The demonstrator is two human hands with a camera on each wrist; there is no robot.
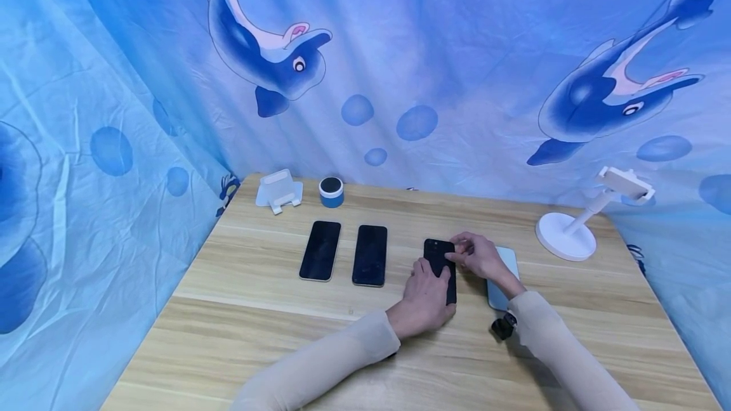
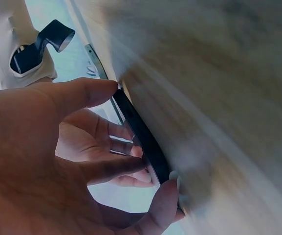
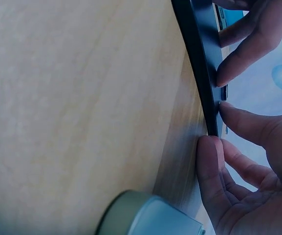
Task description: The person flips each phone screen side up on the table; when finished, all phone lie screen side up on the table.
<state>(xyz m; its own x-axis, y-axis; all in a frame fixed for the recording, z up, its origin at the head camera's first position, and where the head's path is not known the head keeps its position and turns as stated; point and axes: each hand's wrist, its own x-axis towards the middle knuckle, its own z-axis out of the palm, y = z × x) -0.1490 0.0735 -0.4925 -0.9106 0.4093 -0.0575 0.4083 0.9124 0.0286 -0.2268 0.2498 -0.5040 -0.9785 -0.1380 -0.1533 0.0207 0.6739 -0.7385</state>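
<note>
Head view: a black smartphone [image 1: 436, 255] lies back up on the wood-grain bench [image 1: 240, 335], its camera cluster at the far end, and both hands are on it. The left hand [image 1: 424, 298] lies over its near half; in the left wrist view that grip is closed on the phone, thumb at one end, another fingertip farther along the edge and a finger resting on the back. The right hand [image 1: 481, 257] has its grip pinched at the far right of the same phone, thumb on the back and forefinger against the edge, as the right wrist view shows.

Just right of it, partly under the right wrist, lies a light blue phone [image 1: 496, 295]. Two dark-screened phones lie face up to the left: one nearer the hands [image 1: 370, 255], the other beyond it [image 1: 320, 251]. A white round-based phone stand [image 1: 564, 243] is well to the right, near the bench's far edge. At the far left sit a white folding stand [image 1: 280, 189] and, beside it, a blue-and-white cylinder [image 1: 331, 195] with a dark top. A blue dolphin-print curtain [image 1: 468, 49] hangs behind.
</note>
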